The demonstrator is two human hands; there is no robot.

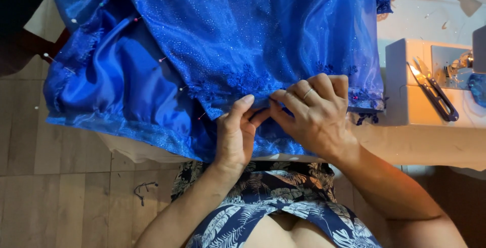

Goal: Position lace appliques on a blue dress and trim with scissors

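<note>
Head view: I saw both hands pinching the lace edge of a blue glitter-tulle dress (243,35).
My left hand (235,136) and right hand (314,116) gripped the fold tightly, likely keeping it flat near the pins (162,59).

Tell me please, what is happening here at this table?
A person works on a blue sparkly dress spread over a table edge. The left hand and the right hand pinch the fabric together near a lace-trimmed edge, fingertips meeting. Several round-headed pins stick in the cloth. A pair of thread snips lies on the sewing machine to the right.
</note>
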